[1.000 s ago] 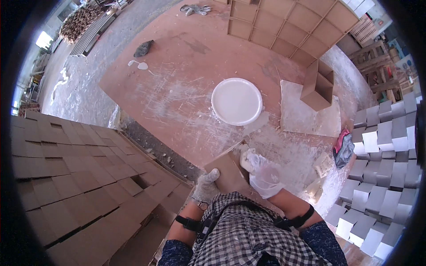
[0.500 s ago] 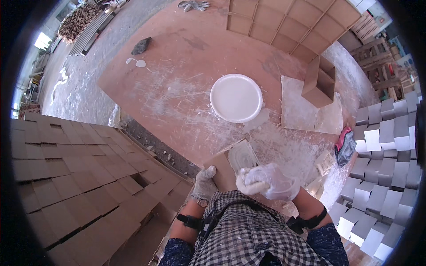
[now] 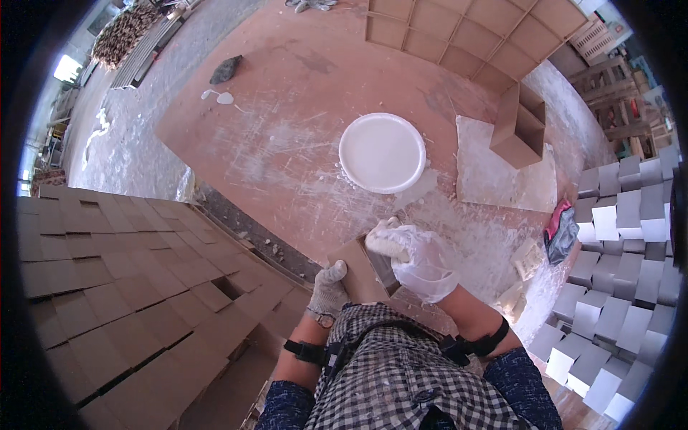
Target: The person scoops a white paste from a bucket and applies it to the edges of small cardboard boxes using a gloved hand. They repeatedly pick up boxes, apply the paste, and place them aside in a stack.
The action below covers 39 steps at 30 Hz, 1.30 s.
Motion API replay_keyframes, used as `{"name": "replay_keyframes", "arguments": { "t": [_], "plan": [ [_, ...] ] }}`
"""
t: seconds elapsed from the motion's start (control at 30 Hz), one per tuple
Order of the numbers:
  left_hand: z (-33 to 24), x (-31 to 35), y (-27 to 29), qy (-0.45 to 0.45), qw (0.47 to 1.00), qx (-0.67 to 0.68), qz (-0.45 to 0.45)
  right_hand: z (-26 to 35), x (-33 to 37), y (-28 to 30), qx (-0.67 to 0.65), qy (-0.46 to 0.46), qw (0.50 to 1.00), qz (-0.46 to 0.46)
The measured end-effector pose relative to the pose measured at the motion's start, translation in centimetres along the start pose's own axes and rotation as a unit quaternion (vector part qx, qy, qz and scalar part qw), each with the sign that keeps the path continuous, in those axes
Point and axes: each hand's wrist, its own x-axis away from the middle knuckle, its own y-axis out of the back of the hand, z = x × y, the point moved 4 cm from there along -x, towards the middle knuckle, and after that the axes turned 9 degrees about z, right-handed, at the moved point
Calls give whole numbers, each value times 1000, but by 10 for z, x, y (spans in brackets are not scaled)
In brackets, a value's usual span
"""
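A brown cardboard box (image 3: 357, 272) is tilted close to my apron. My left hand (image 3: 330, 289), in a knitted work glove, grips its left side with the thumb on top. My right hand (image 3: 412, 254) wears a pale glove with thin white plastic over it and lies at the box's far right edge. Its fingers are curled; whether they hold a pad or only glove fabric shows is unclear. The box's whitened face is mostly hidden beneath this hand. Beyond it stands a round white tub (image 3: 382, 153) of white paste or liquid.
The reddish board (image 3: 287, 158) is smeared white. An open cardboard box (image 3: 517, 125) rests on a pale sheet (image 3: 494, 179), with a divided cardboard panel (image 3: 466, 36) behind. Brown boxes (image 3: 129, 287) are stacked left, grey-white ones (image 3: 616, 272) right, near a cloth (image 3: 561, 233).
My right hand has moved away from my body along the box, from its near right part to its far edge. The whitened face is now largely covered. My left hand keeps its grip.
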Motion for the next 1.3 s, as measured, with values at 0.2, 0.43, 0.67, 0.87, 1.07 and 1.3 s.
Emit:
{"name": "replay_keyframes", "arguments": {
  "t": [0.2, 0.43, 0.67, 0.87, 1.07, 1.3],
  "plan": [
    [2, -1, -17, -8, 1000, 26, -4, 15, 21, 14, 40, 240, 961, 135],
    [3, 0, -13, 1, 1000, 21, -14, -12, 43, 1, 339, 38, 925, 168],
    [5, 3, 3, -23, 999, -22, -44, -38, 41, 34, 52, 136, 989, 19],
    [9, 1, 11, -15, 999, -4, -45, -135, 33, 105, -469, -147, 841, -226],
    [5, 1, -11, -35, 998, -40, -24, -130, 21, 102, -594, -163, 753, -230],
    [4, 2, -6, -24, 998, -51, -33, -150, 51, 70, -643, -132, 718, -231]
  ]
}}
